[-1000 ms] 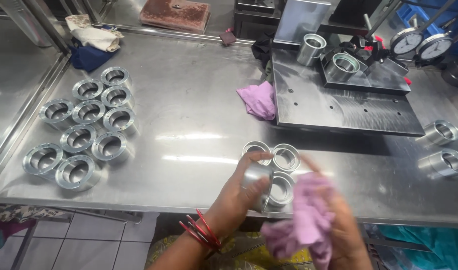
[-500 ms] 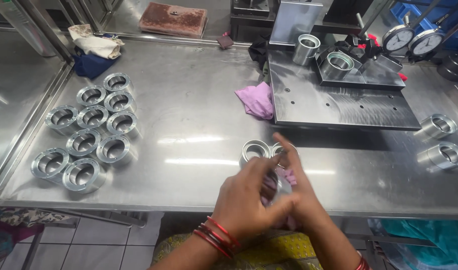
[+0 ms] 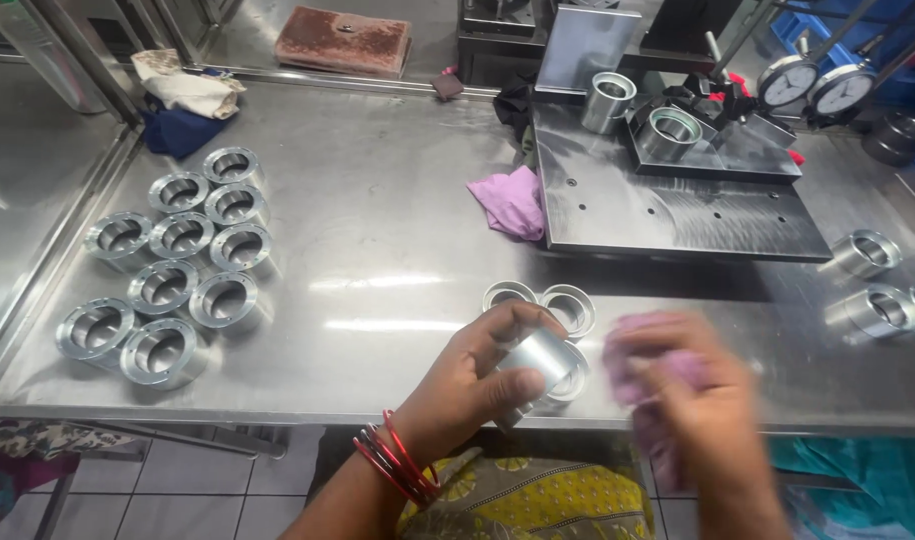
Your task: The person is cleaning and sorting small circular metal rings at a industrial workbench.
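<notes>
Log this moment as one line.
left hand: grips metal ring | right hand: holds pink cloth, blurred | steel table: ring group left

The left hand is curled in a grip; the blurred right hand seems loosely closed.

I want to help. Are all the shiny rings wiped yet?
Hard to say. Nine rings sit grouped at the left, perhaps finished. The left hand holds one ring while the right hand grips a pink cloth. Two rings wait behind it, more at right.

left wrist: red bangles | clothing: yellow-green patterned, possibly floral
</notes>
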